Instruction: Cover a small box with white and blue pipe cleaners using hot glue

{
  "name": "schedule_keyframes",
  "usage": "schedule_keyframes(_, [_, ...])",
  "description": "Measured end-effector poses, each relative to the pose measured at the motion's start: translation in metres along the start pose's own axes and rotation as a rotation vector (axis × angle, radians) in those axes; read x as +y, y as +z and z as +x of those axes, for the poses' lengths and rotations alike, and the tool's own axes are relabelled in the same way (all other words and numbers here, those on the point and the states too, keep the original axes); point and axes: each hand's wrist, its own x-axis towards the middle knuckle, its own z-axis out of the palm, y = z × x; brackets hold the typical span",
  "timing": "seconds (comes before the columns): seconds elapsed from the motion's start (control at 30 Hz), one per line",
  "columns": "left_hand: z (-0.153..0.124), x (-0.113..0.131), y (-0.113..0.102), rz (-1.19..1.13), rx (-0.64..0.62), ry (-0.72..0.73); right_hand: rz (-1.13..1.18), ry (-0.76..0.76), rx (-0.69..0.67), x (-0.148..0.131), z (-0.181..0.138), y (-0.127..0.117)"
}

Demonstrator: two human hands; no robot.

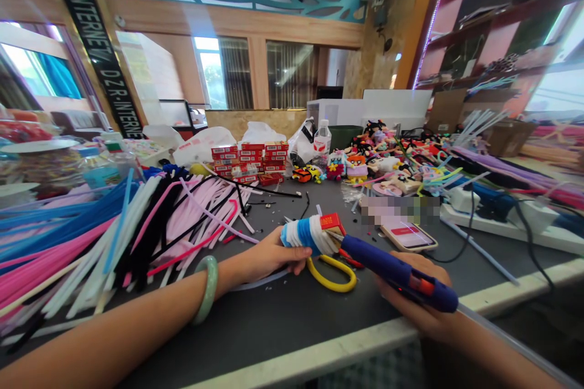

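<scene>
My left hand (pixel 272 250), a green bangle (pixel 207 289) on its wrist, is closed around a small red box wrapped in white and blue pipe cleaners (pixel 302 236). The box's bare red end (pixel 331 222) points right. In my right hand (pixel 413 285) is a dark blue glue gun (pixel 387 267), its nozzle against or very near the white wrapping beside that red end; I cannot tell if they touch. Under the wrapped box lie scissors with yellow handles (pixel 335 285), partly hidden by my left hand and the box.
Bundles of pipe cleaners (pixel 98 243) spread across the left of the table. Stacked small red boxes (pixel 250 161), a plastic bottle (pixel 322 138) and a heap of small dolls (pixel 387 152) stand behind. At right are a phone (pixel 406 234) and a power strip (pixel 515 225) with cables.
</scene>
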Motion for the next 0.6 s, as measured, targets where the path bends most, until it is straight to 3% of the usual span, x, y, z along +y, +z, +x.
schedule_keyframes(0.6, [-0.0013,-0.0006,0.0025,-0.073,0.022,-0.003,-0.037,-0.054,-0.002,0.0012,0.0024,-0.0022])
